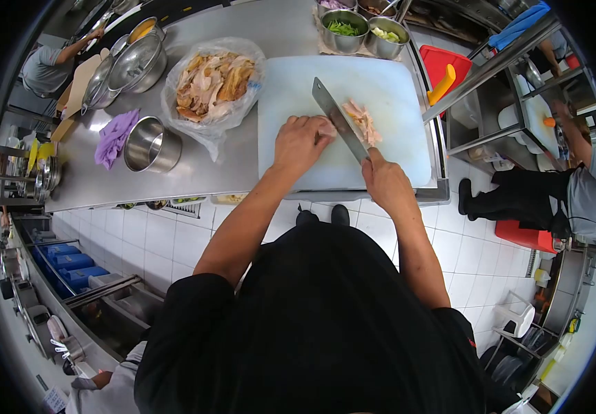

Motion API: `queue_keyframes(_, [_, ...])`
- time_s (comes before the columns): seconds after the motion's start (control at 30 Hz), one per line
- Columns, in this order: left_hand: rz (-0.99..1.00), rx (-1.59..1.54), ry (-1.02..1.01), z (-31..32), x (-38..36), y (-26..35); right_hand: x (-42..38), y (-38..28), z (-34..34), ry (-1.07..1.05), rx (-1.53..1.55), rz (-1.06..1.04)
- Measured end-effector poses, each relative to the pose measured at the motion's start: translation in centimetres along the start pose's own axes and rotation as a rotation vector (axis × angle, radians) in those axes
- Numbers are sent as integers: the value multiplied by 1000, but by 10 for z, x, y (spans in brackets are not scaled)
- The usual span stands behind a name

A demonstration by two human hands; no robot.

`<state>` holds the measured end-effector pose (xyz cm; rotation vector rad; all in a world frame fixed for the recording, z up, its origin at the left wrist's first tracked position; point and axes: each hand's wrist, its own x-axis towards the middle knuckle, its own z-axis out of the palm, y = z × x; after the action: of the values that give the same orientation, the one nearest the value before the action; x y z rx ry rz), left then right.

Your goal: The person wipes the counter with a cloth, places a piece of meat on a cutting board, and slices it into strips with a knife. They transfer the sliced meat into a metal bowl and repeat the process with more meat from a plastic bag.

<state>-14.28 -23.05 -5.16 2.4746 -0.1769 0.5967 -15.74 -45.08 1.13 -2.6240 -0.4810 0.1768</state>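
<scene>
My right hand (387, 181) is wrapped round the handle of a kitchen knife (339, 119), its broad blade slanting away to the upper left. Just left of the blade, my left hand (296, 143) has its fingers curled over a pale piece of chicken (327, 129), mostly hidden under them. Sliced chicken strips (363, 123) lie in a small pile on the knife's other side. All this is on a white cutting board (291, 79). Beyond my left hand, a clear plastic bag (215, 131) lies open around a heap of cooked chicken (216, 81).
A steel pot (153, 145) and purple cloth (116, 138) sit on the steel counter (201, 181), with metal bowls (138, 63) behind. Containers of chopped greens (344, 29) stand past the board. An orange handle (441, 84) shows at right. Other people (586, 196) work nearby.
</scene>
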Motion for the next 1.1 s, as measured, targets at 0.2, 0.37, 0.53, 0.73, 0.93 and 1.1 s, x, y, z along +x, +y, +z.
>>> queue_keyframes(0.2, [116,44,68,-1,-9,-11,-8,-4,-15,-51,-42,-8])
queue_keyframes(0.37, [98,-28,-5,-10,-1,-14,0,4,-22,-48,-93,-28])
queue_keyframes(0.53, [151,-34,-34,-6,4,-19,49,-29,-20,-51,-179,-110])
queue_keyframes(0.73, [224,2,-151,-18,13,-22,67,-37,-25,-158,-232,-154])
queue_keyframes(0.93, [207,-32,-128,-15,11,-29,52,-39,1,-194,-242,-13])
queue_keyframes(1.1, [218,-55,-86,-13,9,-31,87,-39,6,-98,-262,-200])
